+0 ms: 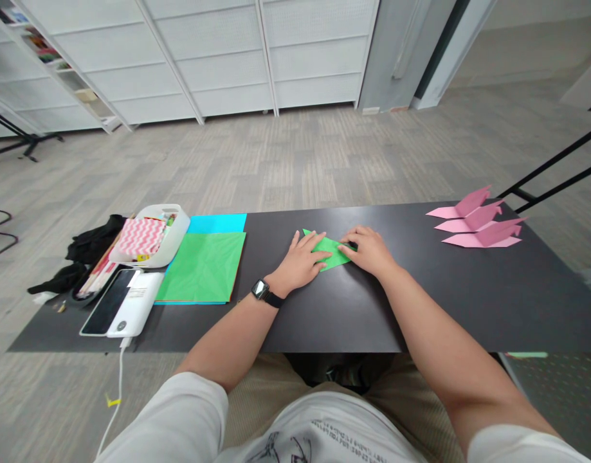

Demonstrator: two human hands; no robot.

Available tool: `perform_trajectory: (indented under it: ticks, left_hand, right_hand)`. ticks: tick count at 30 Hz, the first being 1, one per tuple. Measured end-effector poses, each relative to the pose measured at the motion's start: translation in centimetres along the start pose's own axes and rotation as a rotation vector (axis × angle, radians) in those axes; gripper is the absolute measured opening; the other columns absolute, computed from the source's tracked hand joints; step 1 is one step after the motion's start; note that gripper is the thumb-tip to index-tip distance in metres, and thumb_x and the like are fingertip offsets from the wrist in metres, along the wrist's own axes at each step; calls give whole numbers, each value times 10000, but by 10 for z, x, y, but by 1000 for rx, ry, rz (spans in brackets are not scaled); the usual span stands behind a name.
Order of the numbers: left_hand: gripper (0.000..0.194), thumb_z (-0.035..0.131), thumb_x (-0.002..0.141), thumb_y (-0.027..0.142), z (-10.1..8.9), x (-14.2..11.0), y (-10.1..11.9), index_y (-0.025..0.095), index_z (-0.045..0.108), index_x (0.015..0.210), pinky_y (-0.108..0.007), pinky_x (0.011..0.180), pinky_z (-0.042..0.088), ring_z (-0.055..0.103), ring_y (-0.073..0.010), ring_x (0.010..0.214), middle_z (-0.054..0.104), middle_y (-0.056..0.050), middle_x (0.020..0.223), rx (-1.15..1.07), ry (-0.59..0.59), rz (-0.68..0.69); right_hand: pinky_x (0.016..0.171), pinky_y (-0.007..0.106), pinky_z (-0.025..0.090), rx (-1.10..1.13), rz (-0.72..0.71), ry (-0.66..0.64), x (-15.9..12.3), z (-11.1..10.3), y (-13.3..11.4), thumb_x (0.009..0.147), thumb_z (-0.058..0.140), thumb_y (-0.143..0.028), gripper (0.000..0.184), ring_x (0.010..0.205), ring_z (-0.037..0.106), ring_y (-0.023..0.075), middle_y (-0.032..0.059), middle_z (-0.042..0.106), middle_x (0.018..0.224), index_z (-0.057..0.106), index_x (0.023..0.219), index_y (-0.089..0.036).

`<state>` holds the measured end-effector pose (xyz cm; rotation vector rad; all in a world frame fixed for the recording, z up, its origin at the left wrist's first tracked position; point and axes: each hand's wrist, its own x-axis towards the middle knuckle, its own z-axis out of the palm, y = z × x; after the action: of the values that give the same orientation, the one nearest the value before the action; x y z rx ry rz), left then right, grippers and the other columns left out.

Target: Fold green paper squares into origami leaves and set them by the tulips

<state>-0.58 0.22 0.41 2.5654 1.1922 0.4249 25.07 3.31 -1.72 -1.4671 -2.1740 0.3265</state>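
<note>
A small folded piece of green origami paper (pixel 328 245) lies on the dark table in front of me, its pointed end toward the right. Across its left part my left hand (pixel 302 258) lies flat with the fingers spread, pressing it to the table. My right hand (pixel 367 249) is at the pointed right end, thumb and forefinger closed on that tip. The fingers of both hands cover parts of the folds.
Three pink paper birds (pixel 481 222) stand in a row at the right. Left of my hands lies a stack of green and blue paper sheets (pixel 206 267). Beyond it are a white basket (pixel 179 228), a phone (pixel 109 302) and a cabled white power bank (pixel 137 305) on the table (pixel 324 315).
</note>
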Motion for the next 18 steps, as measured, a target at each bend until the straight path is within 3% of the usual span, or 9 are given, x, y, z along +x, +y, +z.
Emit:
perform_trajectory:
  ticks: [8, 14, 18]
  left_hand:
    - [427, 697, 981, 226, -2, 2, -2, 306, 673, 1400, -666, 1331, 234, 467, -312, 1517, 513, -94, 1625, 21, 155, -128]
    - [332, 720, 981, 364, -3, 2, -5, 265, 687, 1296, -576, 1286, 349, 560, -285, 1402, 617, -91, 1461, -82, 196, -140]
    - [311, 752, 955, 440, -4, 2, -1, 260, 683, 1199, -581, 1296, 324, 582, -280, 1361, 649, -75, 1390, -108, 183, -144]
  right_hand:
    - [928, 400, 530, 166, 130, 74, 3, -6, 5, 897, 689, -313, 114, 959, 684, 240, 53, 715, 982, 782, 862, -258]
    - [1042, 457, 492, 68, 156, 46, 1, -4, 4, 998, 601, -416, 275, 1086, 666, 281, 88, 740, 1085, 829, 1023, -265]
    - [1080, 452, 475, 60, 172, -5, 2, -3, 2, 1066, 485, -437, 393, 1124, 661, 278, 91, 746, 1122, 842, 1062, -272]
